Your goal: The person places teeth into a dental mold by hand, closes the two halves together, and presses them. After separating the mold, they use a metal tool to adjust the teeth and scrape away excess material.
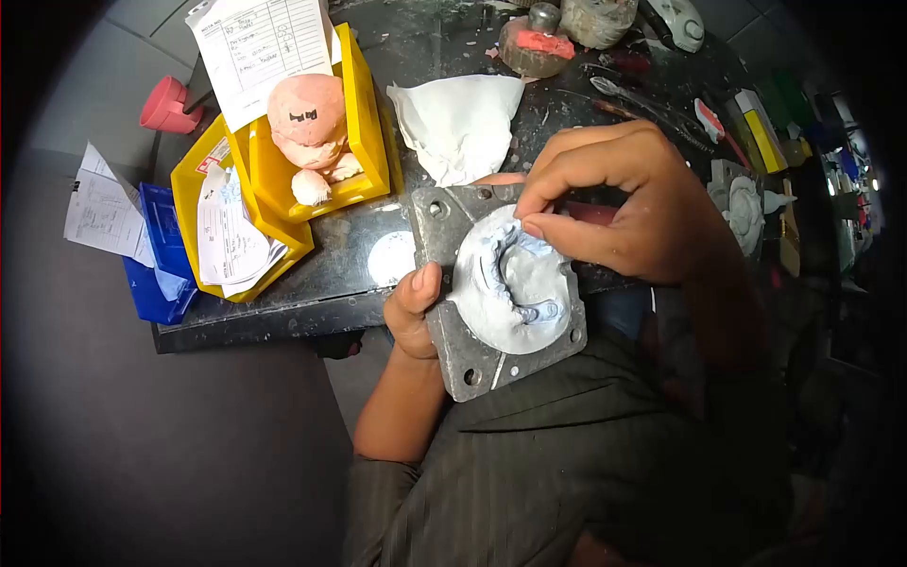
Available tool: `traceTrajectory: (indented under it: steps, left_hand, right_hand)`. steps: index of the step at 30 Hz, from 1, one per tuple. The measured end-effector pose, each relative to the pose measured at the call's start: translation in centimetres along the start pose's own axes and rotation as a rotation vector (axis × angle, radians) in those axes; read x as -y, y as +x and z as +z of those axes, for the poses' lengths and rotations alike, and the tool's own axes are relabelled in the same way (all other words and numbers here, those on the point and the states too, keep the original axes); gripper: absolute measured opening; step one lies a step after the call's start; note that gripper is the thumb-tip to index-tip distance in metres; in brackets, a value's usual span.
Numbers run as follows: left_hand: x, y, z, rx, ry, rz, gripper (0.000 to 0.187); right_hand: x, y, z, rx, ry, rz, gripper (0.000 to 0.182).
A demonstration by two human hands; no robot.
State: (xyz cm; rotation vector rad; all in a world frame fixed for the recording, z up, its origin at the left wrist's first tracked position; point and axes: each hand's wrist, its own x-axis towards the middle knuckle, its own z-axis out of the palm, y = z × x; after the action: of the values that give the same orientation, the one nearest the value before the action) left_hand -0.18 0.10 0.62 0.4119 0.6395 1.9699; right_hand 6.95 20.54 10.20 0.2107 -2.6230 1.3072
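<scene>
My left hand grips a grey metal dental flask half by its left edge, thumb on the near face and the other fingers mostly behind. White plaster fills the flask, with a bluish-white horseshoe-shaped dental arch set into it. Over the arch's upper right part, my right hand has thumb and index finger pinched together, touching or nearly touching the plaster. What the fingertips hold, if anything, is too small to make out. A dark red surface shows behind those fingers.
Yellow bins hold papers and a pink-and-white cast. White crumpled tissue lies beyond the flask. Blue bin stands left. Another flask with plaster and metal tools lie right; jars stand at the back.
</scene>
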Motion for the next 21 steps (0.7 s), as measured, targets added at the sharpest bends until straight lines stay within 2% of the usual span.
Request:
traceTrajectory:
  steps: [7, 9, 19, 21]
  left_hand:
    - [-0.2, -0.3, -0.2, -0.012, 0.012, -0.017, 0.098]
    - [0.2, -1.1, -1.4, -0.034, -0.008, -0.089, 0.098]
    - [0.3, -0.8, -0.7, -0.077, -0.050, -0.039, 0.098]
    - [-0.1, -0.6, -0.9, 0.010, -0.029, -0.095, 0.098]
  right_hand:
    - [0.0, 0.0, 0.1, -0.005, -0.001, 0.017, 0.012]
    - [0.0, 0.1, 0.0, 0.002, 0.015, 0.015, 0.012]
    - [0.1, 0.2, -0.1, 0.009, -0.008, 0.009, 0.011]
    - [0.0, 0.2, -0.2, 0.018, -0.013, 0.008, 0.010]
